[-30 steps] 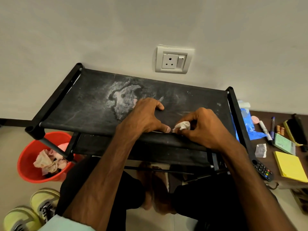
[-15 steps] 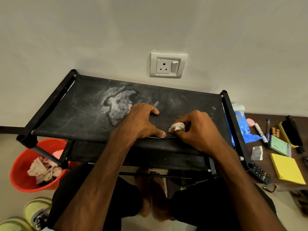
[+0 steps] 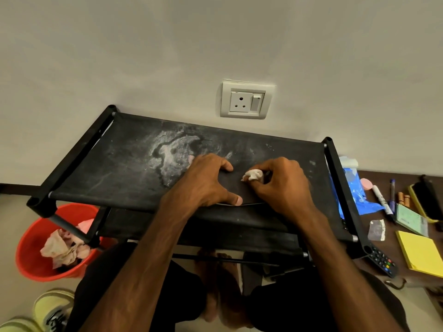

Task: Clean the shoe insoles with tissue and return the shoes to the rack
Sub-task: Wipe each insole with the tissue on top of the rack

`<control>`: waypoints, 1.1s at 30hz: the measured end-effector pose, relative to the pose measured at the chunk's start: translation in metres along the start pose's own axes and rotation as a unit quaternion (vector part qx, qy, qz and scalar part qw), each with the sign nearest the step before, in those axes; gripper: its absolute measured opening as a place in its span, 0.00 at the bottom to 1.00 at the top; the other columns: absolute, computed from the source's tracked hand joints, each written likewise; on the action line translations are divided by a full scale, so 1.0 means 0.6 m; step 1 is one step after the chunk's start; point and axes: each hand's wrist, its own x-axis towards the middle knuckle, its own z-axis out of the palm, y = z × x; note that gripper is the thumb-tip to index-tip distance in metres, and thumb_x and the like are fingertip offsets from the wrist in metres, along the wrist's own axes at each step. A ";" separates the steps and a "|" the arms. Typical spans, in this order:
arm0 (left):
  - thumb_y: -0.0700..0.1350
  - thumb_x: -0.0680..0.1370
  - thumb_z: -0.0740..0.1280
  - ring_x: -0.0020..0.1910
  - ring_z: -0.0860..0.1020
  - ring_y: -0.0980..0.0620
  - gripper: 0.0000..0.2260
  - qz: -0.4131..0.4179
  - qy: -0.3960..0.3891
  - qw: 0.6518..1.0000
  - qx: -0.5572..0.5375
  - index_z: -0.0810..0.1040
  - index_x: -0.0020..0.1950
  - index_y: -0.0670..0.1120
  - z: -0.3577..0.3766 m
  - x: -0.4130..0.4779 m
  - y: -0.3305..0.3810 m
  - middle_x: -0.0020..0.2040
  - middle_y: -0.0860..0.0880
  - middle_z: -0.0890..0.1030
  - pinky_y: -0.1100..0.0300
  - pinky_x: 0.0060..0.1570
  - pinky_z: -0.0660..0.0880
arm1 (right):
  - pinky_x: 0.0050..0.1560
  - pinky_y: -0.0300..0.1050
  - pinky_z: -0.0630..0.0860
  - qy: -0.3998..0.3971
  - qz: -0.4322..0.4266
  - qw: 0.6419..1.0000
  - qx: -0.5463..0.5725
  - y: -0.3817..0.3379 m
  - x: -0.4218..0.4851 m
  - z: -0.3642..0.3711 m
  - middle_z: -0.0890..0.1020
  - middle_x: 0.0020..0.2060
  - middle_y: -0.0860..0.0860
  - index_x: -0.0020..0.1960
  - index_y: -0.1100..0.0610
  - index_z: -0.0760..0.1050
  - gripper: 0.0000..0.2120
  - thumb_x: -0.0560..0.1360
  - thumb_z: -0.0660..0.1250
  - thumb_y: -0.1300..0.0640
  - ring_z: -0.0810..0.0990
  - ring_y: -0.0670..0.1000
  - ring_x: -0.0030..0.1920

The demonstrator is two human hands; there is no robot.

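Observation:
A dark insole [image 3: 242, 188] lies flat on the top shelf of the black shoe rack [image 3: 119, 178]; only its thin front edge stands out against the fabric. My left hand [image 3: 206, 183] holds it down, fingers arched over its far side and the thumb at its near edge. Just to the right, my right hand [image 3: 280, 185] pinches a small crumpled white tissue [image 3: 253, 174] against the insole. A pair of yellow-green shoes [image 3: 51, 310] stands on the floor at the bottom left.
A red bucket [image 3: 31, 255] holding used tissues [image 3: 64, 248] stands under the rack's left end. A wall socket [image 3: 247, 100] is behind the rack. On the low brown table [image 3: 407, 281] at right lie a remote [image 3: 381, 261], yellow pad [image 3: 419, 252], pens and a blue bag [image 3: 354, 190].
My right hand has moved the tissue from the shelf's front edge a little toward the wall. My left hand has stayed in place on the insole.

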 end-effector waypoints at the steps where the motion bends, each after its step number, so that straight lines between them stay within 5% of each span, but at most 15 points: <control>1: 0.60 0.62 0.83 0.66 0.71 0.51 0.37 0.002 0.002 1.000 -0.001 0.76 0.68 0.54 -0.001 -0.001 0.001 0.67 0.53 0.73 0.51 0.66 0.71 | 0.40 0.52 0.83 0.018 0.001 0.999 0.031 0.005 0.003 -0.002 0.86 0.38 0.42 0.48 0.43 0.86 0.05 0.74 0.73 0.48 0.84 0.44 0.38; 6: 0.61 0.62 0.82 0.66 0.71 0.51 0.36 0.022 0.006 1.000 -0.003 0.75 0.68 0.55 -0.003 -0.005 0.002 0.66 0.54 0.74 0.50 0.69 0.69 | 0.44 0.39 0.82 0.148 0.041 0.969 0.194 0.036 0.000 -0.041 0.86 0.37 0.40 0.44 0.46 0.86 0.01 0.74 0.77 0.52 0.85 0.42 0.40; 14: 0.66 0.65 0.77 0.70 0.64 0.51 0.41 0.079 0.016 0.995 0.056 0.68 0.75 0.56 0.013 -0.008 0.015 0.70 0.55 0.71 0.51 0.70 0.66 | 0.41 0.28 0.77 0.131 0.060 0.966 0.216 0.048 -0.008 -0.043 0.84 0.37 0.38 0.43 0.44 0.83 0.05 0.74 0.77 0.54 0.84 0.38 0.42; 27: 0.68 0.64 0.77 0.72 0.62 0.51 0.39 0.074 -0.002 0.995 0.066 0.71 0.72 0.60 0.003 -0.001 0.000 0.69 0.57 0.70 0.50 0.71 0.65 | 0.43 0.32 0.80 0.072 0.025 0.978 0.193 0.034 -0.011 -0.028 0.86 0.40 0.42 0.48 0.51 0.87 0.03 0.75 0.77 0.54 0.84 0.39 0.43; 33: 0.68 0.63 0.77 0.68 0.64 0.53 0.38 0.076 0.007 0.996 0.055 0.72 0.70 0.59 0.005 0.001 0.000 0.67 0.57 0.72 0.51 0.69 0.67 | 0.47 0.43 0.83 0.043 -0.010 0.991 0.128 0.029 0.000 -0.007 0.86 0.42 0.40 0.49 0.49 0.86 0.04 0.75 0.75 0.55 0.84 0.40 0.44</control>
